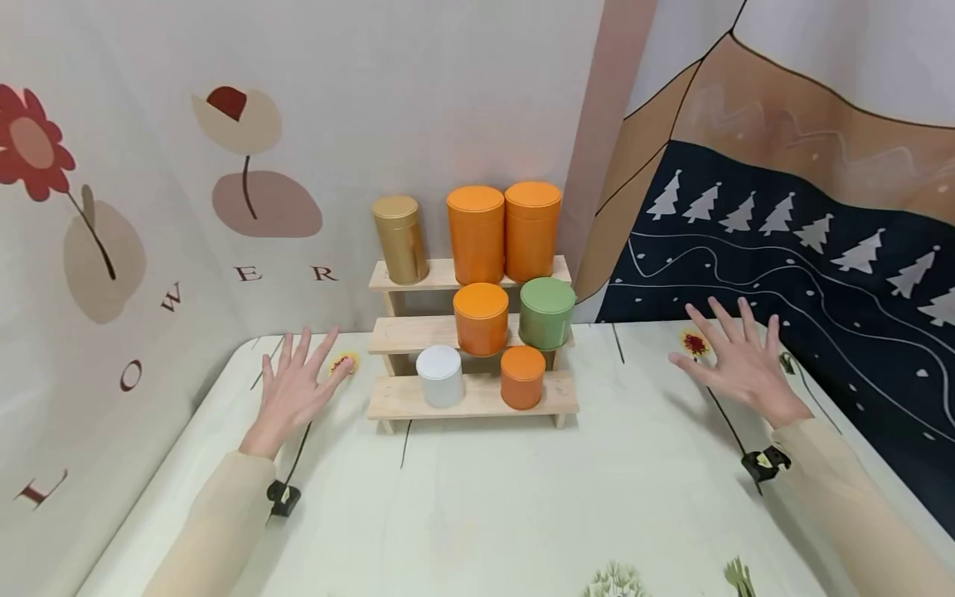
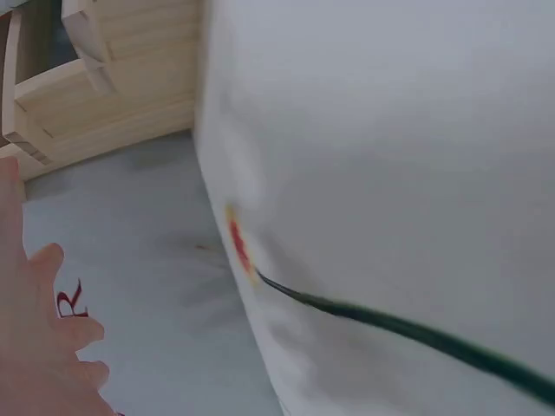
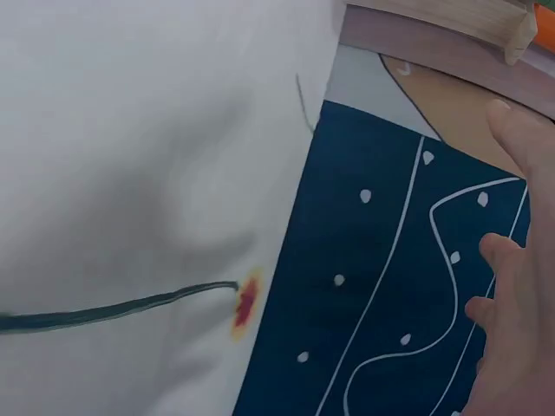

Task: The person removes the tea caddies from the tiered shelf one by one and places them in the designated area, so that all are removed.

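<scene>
Head view, largest first?

— Pale bench [image 1: 477, 506]; three-step wooden rack [image 1: 405, 334] standing on it.

— Hands?

— Left hand [image 1: 297, 391] left of the rack, right hand [image 1: 742, 367] right, both well apart from it; fingers spread, released.

— Tins?

— Top step: two tall orange tins [image 1: 476, 236], slimmer gold tin [image 1: 402, 242] left. Middle: green tin [image 1: 547, 315], mid-size orange tin [image 1: 481, 320] left. Bottom: white tin [image 1: 441, 377], small orange tin [image 1: 522, 379] right.

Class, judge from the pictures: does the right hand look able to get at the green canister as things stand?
Probably yes: the right hand holds nothing, and the green canister stands at the right end of the middle shelf, with nothing visible between them.
</scene>
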The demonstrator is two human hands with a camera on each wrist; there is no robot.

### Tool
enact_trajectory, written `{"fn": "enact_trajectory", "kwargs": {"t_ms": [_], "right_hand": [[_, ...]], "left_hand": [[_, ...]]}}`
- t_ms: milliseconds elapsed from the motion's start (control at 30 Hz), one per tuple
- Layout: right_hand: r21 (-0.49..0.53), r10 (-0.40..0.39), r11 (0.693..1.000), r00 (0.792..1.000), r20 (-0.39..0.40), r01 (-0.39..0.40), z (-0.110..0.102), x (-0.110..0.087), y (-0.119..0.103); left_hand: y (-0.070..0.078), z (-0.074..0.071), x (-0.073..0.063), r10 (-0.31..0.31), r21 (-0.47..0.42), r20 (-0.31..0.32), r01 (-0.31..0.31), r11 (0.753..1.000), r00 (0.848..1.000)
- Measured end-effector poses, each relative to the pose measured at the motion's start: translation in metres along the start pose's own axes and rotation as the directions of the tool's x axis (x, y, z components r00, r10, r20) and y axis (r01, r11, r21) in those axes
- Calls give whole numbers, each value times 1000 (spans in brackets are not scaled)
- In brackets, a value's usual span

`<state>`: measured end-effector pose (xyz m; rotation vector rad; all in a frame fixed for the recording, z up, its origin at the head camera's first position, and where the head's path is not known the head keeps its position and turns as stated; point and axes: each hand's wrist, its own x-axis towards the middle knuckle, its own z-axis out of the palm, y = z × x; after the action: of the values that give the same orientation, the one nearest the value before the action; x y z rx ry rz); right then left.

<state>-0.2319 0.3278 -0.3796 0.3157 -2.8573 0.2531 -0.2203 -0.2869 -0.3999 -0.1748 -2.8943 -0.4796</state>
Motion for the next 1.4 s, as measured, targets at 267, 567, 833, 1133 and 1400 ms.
{"fn": "enact_trajectory", "kwargs": {"t_ms": [267,567,833,1133,1400], "right_hand": [[39,-49,998,996,-74,52,-8,19,-9],[123,-102,984,978,-181,125,-14,40,-20],[176,-133,968,958,-255,181,-19,58,-32],[235,-154,947,950,-271,221,-31,77,-51],[274,-194,921,936,-294,277,-38,97,-67]], "left_hand": [[18,-3,27,10,-111,-22,-12,994,1000],[36,-4,52,6,-331,-55,-24,943,998],[46,-7,70,-52,-540,4,45,840,999],[51,-5,86,-52,-605,1,42,795,999],[55,-1,96,-81,-664,-12,53,746,997]]}}
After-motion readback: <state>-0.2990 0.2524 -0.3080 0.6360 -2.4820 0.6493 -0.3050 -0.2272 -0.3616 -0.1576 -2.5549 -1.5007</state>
